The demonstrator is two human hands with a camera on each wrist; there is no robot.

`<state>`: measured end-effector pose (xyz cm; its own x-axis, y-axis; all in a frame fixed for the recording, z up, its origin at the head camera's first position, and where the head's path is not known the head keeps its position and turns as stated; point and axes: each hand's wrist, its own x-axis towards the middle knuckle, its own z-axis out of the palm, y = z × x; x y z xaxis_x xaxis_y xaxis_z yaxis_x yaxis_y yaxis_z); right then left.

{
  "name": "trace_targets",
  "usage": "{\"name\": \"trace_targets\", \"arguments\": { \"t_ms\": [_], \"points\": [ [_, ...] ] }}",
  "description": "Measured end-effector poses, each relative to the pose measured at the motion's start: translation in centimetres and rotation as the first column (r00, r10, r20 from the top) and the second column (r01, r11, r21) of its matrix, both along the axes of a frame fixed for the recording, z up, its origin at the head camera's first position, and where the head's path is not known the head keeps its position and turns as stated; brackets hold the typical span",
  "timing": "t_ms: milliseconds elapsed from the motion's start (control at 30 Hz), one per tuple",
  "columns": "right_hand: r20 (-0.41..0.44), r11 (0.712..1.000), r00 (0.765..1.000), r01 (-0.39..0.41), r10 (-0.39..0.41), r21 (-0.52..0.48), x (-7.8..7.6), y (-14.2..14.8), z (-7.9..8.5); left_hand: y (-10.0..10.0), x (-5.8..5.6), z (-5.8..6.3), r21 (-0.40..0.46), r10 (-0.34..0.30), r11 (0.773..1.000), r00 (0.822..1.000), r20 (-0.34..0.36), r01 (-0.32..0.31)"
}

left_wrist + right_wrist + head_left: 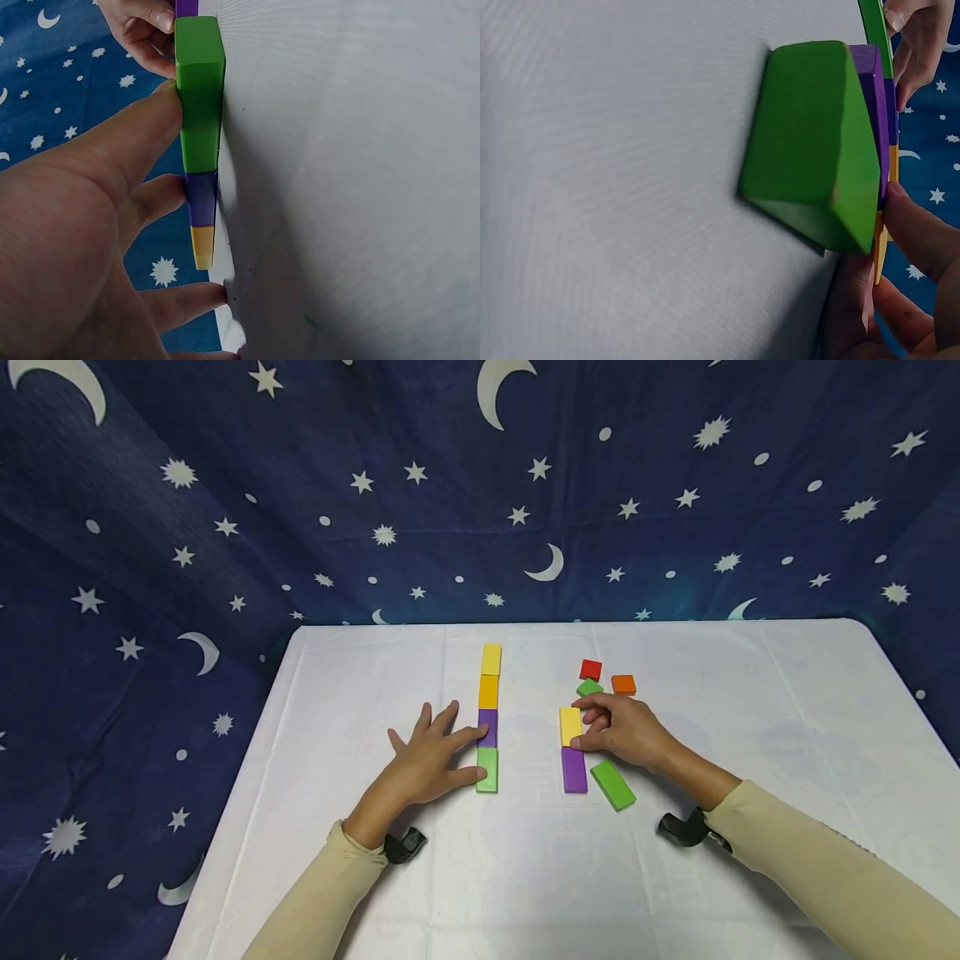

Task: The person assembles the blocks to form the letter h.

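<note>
On the left stands a straight column of blocks: a light yellow block (pixel 491 660), an orange-yellow block (pixel 488 692), a purple block (pixel 487 728) and a green block (pixel 487 771). My left hand (pixel 423 762) has its fingers spread, the thumb on the green block and the index finger on the purple one. To the right, my right hand (pixel 628 727) pinches a yellow block (pixel 570 727) between thumb and fingers at its right side. This yellow block lies end to end with a second purple block (pixel 574 770). A loose green block (pixel 802 124) lies slanted beside that purple block.
Beyond the right hand lie a red block (pixel 591 670), a small green block (pixel 589 687) and an orange block (pixel 623 684). The white-covered table (pixel 525 877) ends at a dark blue curtain (pixel 450 510) with moons and stars.
</note>
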<state>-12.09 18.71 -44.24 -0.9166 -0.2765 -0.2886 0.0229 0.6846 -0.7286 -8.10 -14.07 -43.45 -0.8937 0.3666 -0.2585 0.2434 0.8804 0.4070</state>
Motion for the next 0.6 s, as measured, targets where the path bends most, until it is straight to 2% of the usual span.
{"name": "trace_targets", "arguments": {
  "t_ms": [600],
  "points": [
    [-0.038,1.0,0.999,-0.011,0.011,0.01,0.2,0.01,0.08,0.07,-0.07,0.05,-0.016,0.0,1.0,1.0,0.007,0.0]
  ]
}}
